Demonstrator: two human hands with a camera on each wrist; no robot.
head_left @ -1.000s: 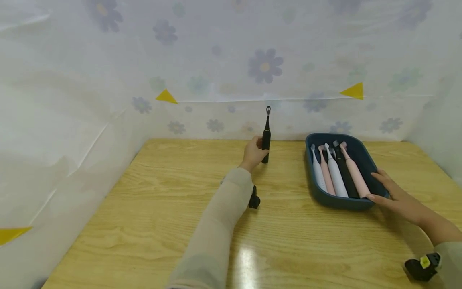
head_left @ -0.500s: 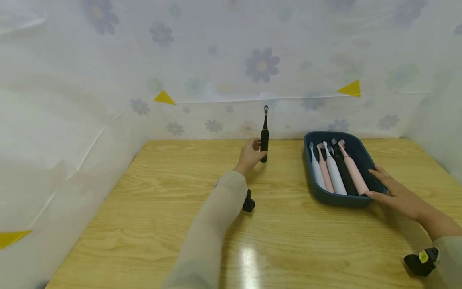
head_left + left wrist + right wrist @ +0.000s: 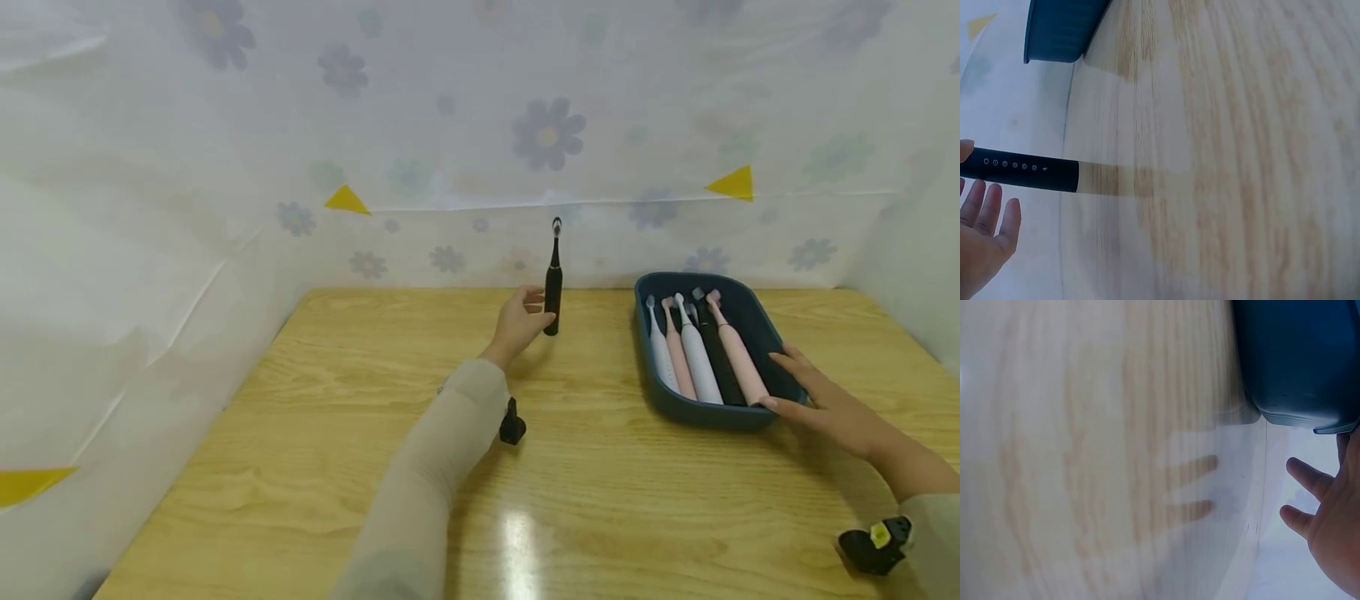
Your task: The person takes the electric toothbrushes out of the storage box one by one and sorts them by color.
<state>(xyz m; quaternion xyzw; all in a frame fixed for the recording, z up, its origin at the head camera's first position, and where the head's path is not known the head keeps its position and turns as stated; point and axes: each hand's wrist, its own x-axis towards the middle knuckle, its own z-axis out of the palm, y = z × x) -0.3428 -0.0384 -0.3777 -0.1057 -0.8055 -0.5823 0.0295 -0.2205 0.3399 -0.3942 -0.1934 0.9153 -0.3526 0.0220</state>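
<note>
A black electric toothbrush (image 3: 552, 289) stands upright on the wooden table, bristles at the top. My left hand (image 3: 517, 323) is at its lower handle, thumb across the near side and fingertips right at the other edge. The left wrist view shows a row of small icons on the handle (image 3: 1029, 169); the other fingers of the left hand (image 3: 985, 237) are spread loosely below it. My right hand (image 3: 840, 417) rests at the near right corner of a dark blue tray (image 3: 712, 418), thumb and fingers along the rim. Beneath that rim, the right hand (image 3: 1335, 512) has straight, separated fingers.
Several electric toothbrushes lie side by side in the tray, including a white one (image 3: 699, 362), a black one (image 3: 718, 362) and a pink one (image 3: 738, 358). Behind the table (image 3: 360, 433) hangs a flowered white sheet (image 3: 450, 125) with yellow triangles.
The left wrist and forearm have shifted slightly left and toward me, and the left fingers look a little looser beside the toothbrush. Toothbrush, tray and right hand stay in place.
</note>
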